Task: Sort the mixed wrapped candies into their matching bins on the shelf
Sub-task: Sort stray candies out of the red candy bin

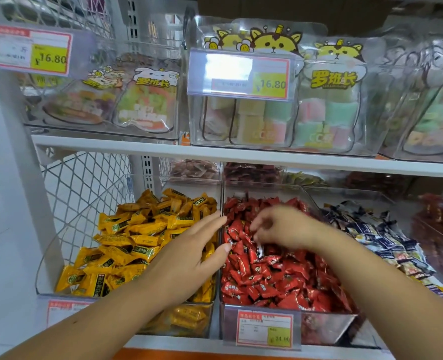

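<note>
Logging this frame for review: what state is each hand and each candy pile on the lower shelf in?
yellow candies: heaped in the left bin.
red candies: fill the middle bin.
blue-and-white candies: heaped in the next bin rightward.
pale candy: lies among the red candies, apparently misplaced.
left hand: open, fingers straight, over the yellow candies beside the divider.
right hand: blurred; fingers curled, seemingly pinching the pale candy.

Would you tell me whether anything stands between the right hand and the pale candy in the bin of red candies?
Nothing visible does: the right hand is right at the pale candy, on top of the red candies.
</note>
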A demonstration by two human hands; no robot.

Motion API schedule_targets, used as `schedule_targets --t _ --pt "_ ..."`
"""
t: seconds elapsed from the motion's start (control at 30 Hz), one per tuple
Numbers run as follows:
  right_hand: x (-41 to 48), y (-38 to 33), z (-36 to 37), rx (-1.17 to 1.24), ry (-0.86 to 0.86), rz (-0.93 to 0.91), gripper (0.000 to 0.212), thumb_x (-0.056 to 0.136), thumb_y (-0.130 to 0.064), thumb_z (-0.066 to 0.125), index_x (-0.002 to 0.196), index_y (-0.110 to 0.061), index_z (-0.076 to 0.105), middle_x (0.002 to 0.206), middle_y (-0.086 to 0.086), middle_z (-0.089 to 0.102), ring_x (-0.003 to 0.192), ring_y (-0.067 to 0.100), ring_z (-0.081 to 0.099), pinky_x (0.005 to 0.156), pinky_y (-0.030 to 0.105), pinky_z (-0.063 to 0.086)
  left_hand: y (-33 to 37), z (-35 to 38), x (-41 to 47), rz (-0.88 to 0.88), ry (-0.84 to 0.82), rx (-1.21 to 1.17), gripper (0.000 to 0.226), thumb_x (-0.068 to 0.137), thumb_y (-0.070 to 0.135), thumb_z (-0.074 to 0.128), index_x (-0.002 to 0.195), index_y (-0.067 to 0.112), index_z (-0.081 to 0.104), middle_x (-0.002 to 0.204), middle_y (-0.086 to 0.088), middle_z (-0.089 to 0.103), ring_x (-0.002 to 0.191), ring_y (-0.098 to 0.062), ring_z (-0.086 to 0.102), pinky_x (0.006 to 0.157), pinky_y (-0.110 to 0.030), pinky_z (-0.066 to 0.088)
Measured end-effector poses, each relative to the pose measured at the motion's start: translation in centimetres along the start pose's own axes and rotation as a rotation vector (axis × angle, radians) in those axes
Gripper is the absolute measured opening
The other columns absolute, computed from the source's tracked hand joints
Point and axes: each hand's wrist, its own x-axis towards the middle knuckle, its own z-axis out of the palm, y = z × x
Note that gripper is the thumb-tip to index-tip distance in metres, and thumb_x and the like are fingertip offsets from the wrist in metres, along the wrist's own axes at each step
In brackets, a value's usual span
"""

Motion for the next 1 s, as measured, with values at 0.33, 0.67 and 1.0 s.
schedule_targets --t 0.33,0.67,1.0 --pt "-0.5 -0.3 0.5 0.079 0.133 -0.082 0.023 0.094 -0.015 0.051 0.095 -0.02 0.073 0.092 -0.012 0.063 0.084 0.009 0.061 0.074 0.016 0.044 0.1 0.0 0.1 0.003 0.002 0.003 0.063 0.089 0.067 0.027 0.148 0.049 0.019 0.153 0.036 0.005 0.134 0.022 0.003 0.102 -0.005 0.009" --pt "1.0 0.2 4.5 -0.317 -0.096 -0.033 0.052 0.092 -0.036 0.06 0.142 -0.029 0.045 0.138 0.012 0.039 0.125 0.029 0.045 0.104 0.032 0.037 0.4 0.0 -0.1 -0.008 0.003 -0.003 0.062 0.089 0.065 0.028 0.149 0.048 0.019 0.152 0.036 0.005 0.134 0.021 0.003 0.102 -0.006 0.009" --pt "-1.3 2.0 1.0 0.185 -0.017 -0.057 0.024 0.096 -0.038 0.055 0.108 -0.023 0.069 0.103 -0.006 0.066 0.098 0.012 0.062 0.091 0.029 0.047 0.1 0.0 0.1 0.01 0.004 -0.004 0.063 0.089 0.071 0.025 0.148 0.049 0.019 0.15 0.039 0.004 0.129 0.028 0.0 0.101 -0.004 0.008"
